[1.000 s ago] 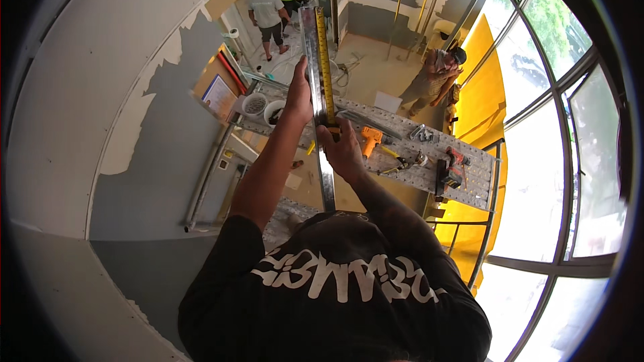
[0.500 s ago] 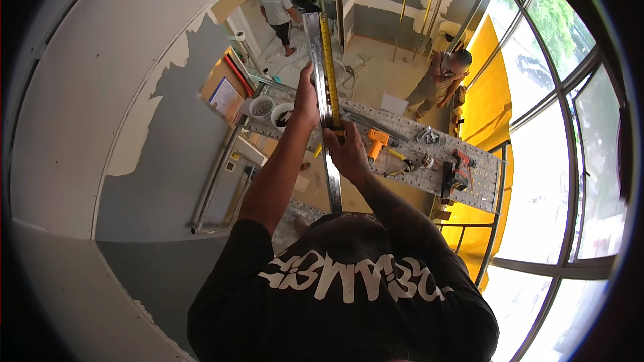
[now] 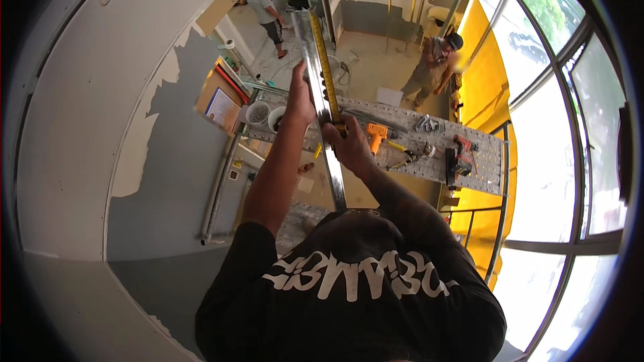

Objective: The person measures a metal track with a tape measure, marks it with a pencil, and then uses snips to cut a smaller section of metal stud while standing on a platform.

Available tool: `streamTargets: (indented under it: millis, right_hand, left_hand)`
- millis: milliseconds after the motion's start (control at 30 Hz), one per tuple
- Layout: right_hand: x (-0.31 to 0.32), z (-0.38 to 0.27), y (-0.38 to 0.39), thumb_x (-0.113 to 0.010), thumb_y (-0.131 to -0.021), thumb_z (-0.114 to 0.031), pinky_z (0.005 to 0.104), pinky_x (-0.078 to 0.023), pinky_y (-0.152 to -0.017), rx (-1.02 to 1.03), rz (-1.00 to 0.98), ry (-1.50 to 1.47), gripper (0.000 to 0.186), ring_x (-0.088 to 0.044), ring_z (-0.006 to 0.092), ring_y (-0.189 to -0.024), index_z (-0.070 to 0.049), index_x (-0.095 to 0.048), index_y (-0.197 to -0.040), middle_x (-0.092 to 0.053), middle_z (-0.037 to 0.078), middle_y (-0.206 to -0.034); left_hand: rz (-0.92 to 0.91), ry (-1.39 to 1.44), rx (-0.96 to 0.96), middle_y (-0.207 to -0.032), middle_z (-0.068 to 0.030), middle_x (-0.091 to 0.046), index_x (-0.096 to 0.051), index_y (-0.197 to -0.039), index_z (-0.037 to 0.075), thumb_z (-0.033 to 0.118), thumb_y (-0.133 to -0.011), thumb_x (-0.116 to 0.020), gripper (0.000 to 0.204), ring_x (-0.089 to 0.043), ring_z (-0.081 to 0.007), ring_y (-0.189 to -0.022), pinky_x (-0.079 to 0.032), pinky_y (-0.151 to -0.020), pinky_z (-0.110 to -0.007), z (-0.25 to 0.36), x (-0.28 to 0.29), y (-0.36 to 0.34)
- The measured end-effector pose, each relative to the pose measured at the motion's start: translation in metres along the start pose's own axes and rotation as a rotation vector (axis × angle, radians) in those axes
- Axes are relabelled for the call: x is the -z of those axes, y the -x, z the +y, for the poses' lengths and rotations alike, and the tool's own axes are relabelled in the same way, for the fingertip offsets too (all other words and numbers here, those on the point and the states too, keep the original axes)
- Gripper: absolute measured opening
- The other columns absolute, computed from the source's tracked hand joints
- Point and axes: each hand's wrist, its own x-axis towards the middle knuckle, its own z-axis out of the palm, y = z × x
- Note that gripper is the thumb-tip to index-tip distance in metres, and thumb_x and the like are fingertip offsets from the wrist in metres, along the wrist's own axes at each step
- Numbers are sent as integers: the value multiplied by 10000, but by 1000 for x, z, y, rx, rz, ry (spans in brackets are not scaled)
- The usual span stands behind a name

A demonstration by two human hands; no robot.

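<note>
The left hand (image 3: 300, 100) grips a long metal profile (image 3: 320, 104) that runs away from the chest over the scaffold deck (image 3: 429, 144). The right hand (image 3: 349, 144) is closed on a yellow tape measure (image 3: 327, 70) stretched along the profile.

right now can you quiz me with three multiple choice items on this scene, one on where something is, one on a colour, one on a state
1. Where does the orange power tool lie?
A. on the perforated metal platform
B. on the floor below
C. in the left hand

2. What colour is the tape measure blade along the metal stud?
A. white
B. yellow
C. red

3. What is the left hand doing?
A. hanging free
B. gripping the stud
C. holding a bucket

Answers: 1 A, it rests among other tools on the platform. 2 B, the strip is yellow with dark marks. 3 B, its fingers wrap the stud, with the right hand just below.
</note>
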Motion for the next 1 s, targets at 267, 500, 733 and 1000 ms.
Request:
streamTargets:
  millis: [267,500,733,1000]
  right_hand:
    - [111,34,3,-628,-973,-361,388,-516,-820,-104,209,-52,506,-671,251,-910,-39,-481,-1335,-683,170,-1008]
    - [205,216,102,-587,-980,-396,434,-510,-845,-574,217,-27,625,-678,360,-953,-41,-351,-1437,-682,239,-1024]
    - [237,421,175,-609,-958,-363,494,-498,-929,-680,282,389,602,-603,467,-1100,-6,-385,-1388,-581,324,-1196]
    - [279,542,40,-622,-909,-513,561,-464,-962,-932,88,716,728,-537,476,-1197,-84,-338,-1424,-513,265,-1303]
  left_hand:
    - [57,-42,33,-714,-26,-457,-526,-952,85,645,-904,-466,565,-446,-179,-603,-414,-582,-320,19,-10,-24]
    - [98,-230,176,-670,-28,-488,-568,-937,68,603,-932,-479,542,-455,-158,-582,-382,-559,-292,-34,-15,-27]
    - [398,-349,707,-666,-34,-528,-613,-962,51,563,-945,-512,522,-524,-148,-588,-449,-546,-277,-211,74,43]
    - [617,-98,1018,-722,-76,-574,-605,-1004,27,475,-979,-513,458,-552,-215,-631,-464,-606,-329,-308,49,159]
